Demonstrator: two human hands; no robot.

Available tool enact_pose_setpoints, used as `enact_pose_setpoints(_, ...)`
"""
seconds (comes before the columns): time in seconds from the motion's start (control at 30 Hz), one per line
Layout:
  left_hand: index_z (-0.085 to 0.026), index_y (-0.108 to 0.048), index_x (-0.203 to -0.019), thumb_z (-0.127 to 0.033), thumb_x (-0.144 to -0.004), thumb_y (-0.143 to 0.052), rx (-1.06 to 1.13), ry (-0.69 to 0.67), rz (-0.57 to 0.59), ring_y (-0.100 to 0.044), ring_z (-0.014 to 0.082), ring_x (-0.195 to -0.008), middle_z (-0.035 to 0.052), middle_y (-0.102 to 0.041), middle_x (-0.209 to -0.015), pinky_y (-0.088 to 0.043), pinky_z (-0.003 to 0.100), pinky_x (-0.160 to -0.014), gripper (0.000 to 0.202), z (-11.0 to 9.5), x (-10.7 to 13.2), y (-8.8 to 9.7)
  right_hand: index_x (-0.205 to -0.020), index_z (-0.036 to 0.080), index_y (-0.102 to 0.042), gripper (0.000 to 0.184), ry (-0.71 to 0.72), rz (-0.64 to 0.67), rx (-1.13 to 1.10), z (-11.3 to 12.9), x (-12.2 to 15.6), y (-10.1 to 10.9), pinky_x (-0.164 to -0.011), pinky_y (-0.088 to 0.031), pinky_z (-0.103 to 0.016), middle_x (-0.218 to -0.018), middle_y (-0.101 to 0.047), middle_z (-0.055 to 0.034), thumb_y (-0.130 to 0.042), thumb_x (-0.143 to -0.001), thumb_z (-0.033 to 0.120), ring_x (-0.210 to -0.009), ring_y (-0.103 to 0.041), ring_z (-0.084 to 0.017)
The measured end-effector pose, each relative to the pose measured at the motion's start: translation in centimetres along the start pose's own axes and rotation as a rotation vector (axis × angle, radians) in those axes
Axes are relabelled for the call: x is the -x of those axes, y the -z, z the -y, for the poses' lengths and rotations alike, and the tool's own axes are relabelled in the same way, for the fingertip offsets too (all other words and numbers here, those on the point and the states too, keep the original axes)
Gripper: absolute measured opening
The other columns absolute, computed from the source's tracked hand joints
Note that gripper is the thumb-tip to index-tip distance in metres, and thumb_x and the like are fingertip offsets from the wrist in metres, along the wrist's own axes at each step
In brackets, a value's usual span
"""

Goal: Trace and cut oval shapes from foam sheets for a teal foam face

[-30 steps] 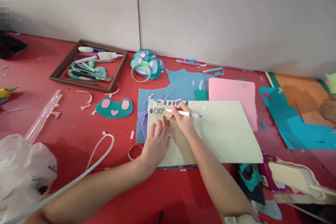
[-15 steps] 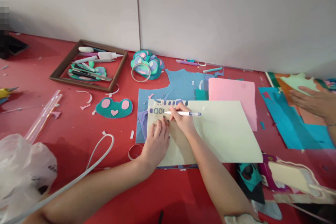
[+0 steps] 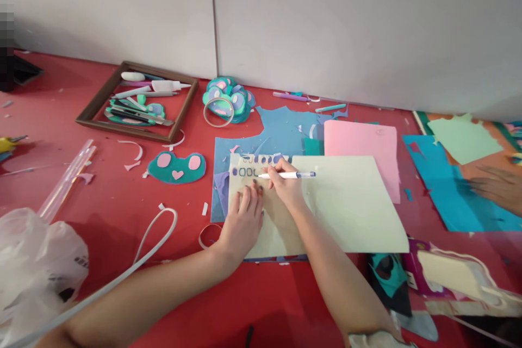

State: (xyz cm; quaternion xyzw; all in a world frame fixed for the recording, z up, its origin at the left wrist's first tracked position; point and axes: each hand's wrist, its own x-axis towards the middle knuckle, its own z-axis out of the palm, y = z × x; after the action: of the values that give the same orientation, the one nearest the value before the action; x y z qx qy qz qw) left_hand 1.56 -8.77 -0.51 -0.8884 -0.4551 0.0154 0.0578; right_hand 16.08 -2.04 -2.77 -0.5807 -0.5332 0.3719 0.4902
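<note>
A pale cream sheet point(image 3: 350, 201) lies in front of me, over blue felt point(image 3: 281, 125). Pressed on its left part, my left hand point(image 3: 244, 220) lies flat with fingers stretched out. My right hand point(image 3: 285, 185) grips a white pen point(image 3: 289, 175), its tip at a row of small drawn oval outlines point(image 3: 246, 172) near the sheet's upper left. Several dark filled ovals and cut notches run along the top edge. To the left, a teal felt piece point(image 3: 177, 168) bears two pink ovals and a pink heart.
A brown frame point(image 3: 87, 119) encloses pens, a glue bottle and a cutter. Behind the sheet lie stacked felt shapes point(image 3: 228, 95) under a tape ring. Pink foam point(image 3: 361, 138) sits right; another person's hand point(image 3: 499, 187) rests over blue felt. A white cable point(image 3: 134, 266) crosses the left.
My right hand and pen have shifted slightly right, and the third oval outline has grown. The other person's hand has moved down toward the right, uncovering the pale green piece. My left hand is still.
</note>
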Motion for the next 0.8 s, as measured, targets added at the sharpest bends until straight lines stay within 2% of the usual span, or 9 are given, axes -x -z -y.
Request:
enact_pose_setpoints(0.13, -0.005, -0.042, -0.142, -0.021, -0.094, -0.033, -0.024, -0.006, -0.008, -0.049, 0.0271, -0.124, 0.0178, -0.052, -0.141, -0.041, 0.039, -0.102, 0.051, 0.01, -0.05, 0.03, -0.058, 0.026, -0.038, 0.033, -0.040, -0.088, -0.065, 0.64, -0.20, 0.06, -0.063, -0.049, -0.028, -0.040, -0.047, 0.0085, -0.055, -0.084, 0.035, -0.047, -0.057, -0.014)
enact_pose_setpoints(0.37, -0.007, -0.042, -0.142, -0.022, -0.094, -0.034, -0.011, -0.003, -0.008, -0.048, 0.0265, -0.125, 0.0171, -0.053, -0.139, -0.040, 0.040, -0.104, 0.051, 0.00, -0.01, -0.09, -0.060, 0.026, -0.043, 0.032, 0.063, -0.012, 0.066, 0.76, -0.05, 0.00, -0.067, -0.049, -0.030, -0.047, -0.057, 0.0043, -0.056, -0.087, 0.038, -0.055, -0.059, -0.016)
enact_pose_setpoints(0.6, -0.004, -0.045, -0.140, -0.021, -0.094, -0.034, -0.027, -0.007, -0.020, -0.050, 0.0275, -0.124, 0.0185, -0.053, -0.139, -0.041, 0.040, -0.102, 0.050, 0.00, -0.03, 0.00, -0.062, 0.025, -0.042, 0.031, 0.052, 0.002, 0.062, 0.99, -0.01, -0.14, -0.060, -0.048, -0.028, -0.046, -0.057, 0.0054, -0.057, -0.086, 0.038, -0.049, -0.057, -0.015)
enact_pose_setpoints(0.8, -0.007, -0.045, -0.140, -0.023, -0.095, -0.031, -0.055, -0.008, -0.009, -0.051, 0.0264, -0.123, 0.0165, -0.055, -0.138, -0.042, 0.039, -0.101, 0.050, 0.02, -0.08, 0.09, -0.064, 0.025, -0.042, 0.030, 0.034, -0.002, 0.036, 0.81, 0.03, -0.25, -0.058, -0.049, -0.027, -0.047, -0.058, 0.0053, -0.058, -0.085, 0.039, -0.049, -0.060, -0.014)
